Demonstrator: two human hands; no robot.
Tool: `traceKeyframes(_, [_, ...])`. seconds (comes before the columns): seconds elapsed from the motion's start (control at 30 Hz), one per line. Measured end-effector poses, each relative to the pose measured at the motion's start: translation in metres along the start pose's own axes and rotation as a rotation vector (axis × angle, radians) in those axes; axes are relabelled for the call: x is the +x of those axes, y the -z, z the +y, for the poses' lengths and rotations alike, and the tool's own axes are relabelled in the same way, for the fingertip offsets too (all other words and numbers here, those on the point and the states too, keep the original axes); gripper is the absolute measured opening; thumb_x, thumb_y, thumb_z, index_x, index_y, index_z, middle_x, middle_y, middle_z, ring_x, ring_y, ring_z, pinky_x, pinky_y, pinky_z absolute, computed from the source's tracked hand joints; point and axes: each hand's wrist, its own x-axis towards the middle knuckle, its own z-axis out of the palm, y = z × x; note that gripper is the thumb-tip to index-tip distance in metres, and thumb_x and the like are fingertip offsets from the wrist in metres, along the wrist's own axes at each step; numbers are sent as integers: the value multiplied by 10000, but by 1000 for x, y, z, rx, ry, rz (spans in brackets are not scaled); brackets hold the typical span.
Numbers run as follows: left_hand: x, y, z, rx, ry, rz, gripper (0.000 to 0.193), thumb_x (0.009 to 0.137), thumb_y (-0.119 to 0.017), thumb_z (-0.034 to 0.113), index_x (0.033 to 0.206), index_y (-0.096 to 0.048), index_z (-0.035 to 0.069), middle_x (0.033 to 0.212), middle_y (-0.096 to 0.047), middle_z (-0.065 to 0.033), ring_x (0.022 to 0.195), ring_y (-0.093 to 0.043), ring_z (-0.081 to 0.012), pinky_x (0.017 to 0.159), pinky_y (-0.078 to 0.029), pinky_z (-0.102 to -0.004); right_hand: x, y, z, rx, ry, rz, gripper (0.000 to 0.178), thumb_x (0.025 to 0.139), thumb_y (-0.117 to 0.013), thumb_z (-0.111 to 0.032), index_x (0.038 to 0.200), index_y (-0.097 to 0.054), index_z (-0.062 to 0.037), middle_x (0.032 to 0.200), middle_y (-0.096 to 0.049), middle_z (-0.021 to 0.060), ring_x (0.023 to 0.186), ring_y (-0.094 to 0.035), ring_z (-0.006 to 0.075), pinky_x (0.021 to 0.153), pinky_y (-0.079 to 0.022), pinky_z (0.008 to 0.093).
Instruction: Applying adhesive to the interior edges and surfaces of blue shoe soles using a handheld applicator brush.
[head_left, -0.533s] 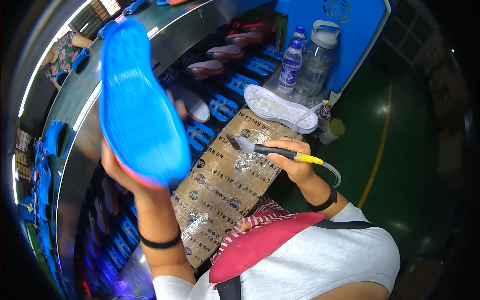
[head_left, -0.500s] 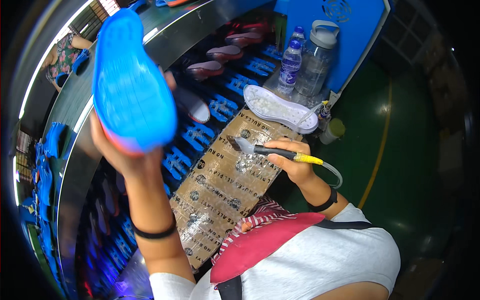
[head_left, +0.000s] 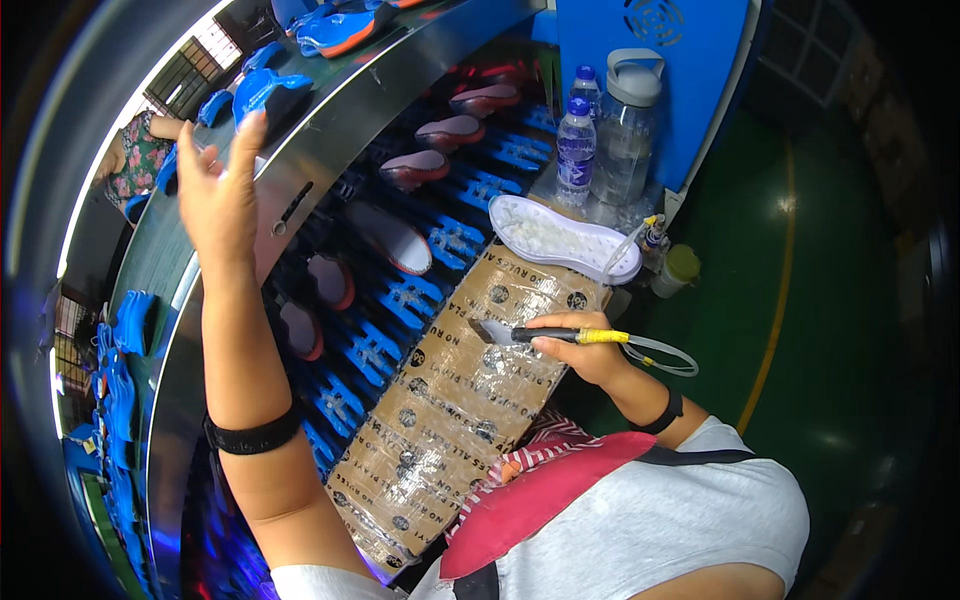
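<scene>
My left hand [head_left: 222, 200] is raised over the metal-edged conveyor at the upper left, fingers spread and nothing between them. Just past its fingertips lies a blue shoe sole [head_left: 268, 90]; whether the thumb touches it I cannot tell. My right hand [head_left: 590, 350] grips a flat brush [head_left: 525, 335] with a black handle, yellow tape and a thin clear tube at its end. The dark bristles point left over a cardboard sheet [head_left: 440, 400] wrapped in clear film. Beyond that hand, a white sole-shaped tray [head_left: 560, 243] holds whitish, lumpy material.
On the lower rack [head_left: 370, 350], several soles rest among blue holders. More blue soles [head_left: 340, 32] lie along the upper belt. Two water bottles [head_left: 576, 150] and a clear jug [head_left: 628, 130] stand by a blue panel [head_left: 690, 90]. Another person [head_left: 140, 160] is at far left.
The blue sole with the orange edge has left my left hand, which has moved up and left and opened. My right hand, still holding the brush, has shifted slightly down.
</scene>
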Motion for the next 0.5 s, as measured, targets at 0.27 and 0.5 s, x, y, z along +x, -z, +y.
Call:
traceKeyframes(0.27, [82,-38,-19,276,7,-97,1139,630,-708,591,1411,-175,-44,1335,-393,-291,1241,-420,-350,1010,-343,-361,-7,-1,1,59,-15,7,253,772,-690,-95,1009,-664,-10,866,-677,99,750,-613,113,676,-479,241])
traceKeyframes(0.5, [83,-42,-15,-40,30,-171,1104,640,-760,489,1406,-173,-48,1320,-417,-263,1212,-449,-309,1000,-352,-353,-5,-12,-10,115,-74,-80,252,772,-681,-73,1014,-659,-5,866,-673,100,742,-609,111,659,-474,240])
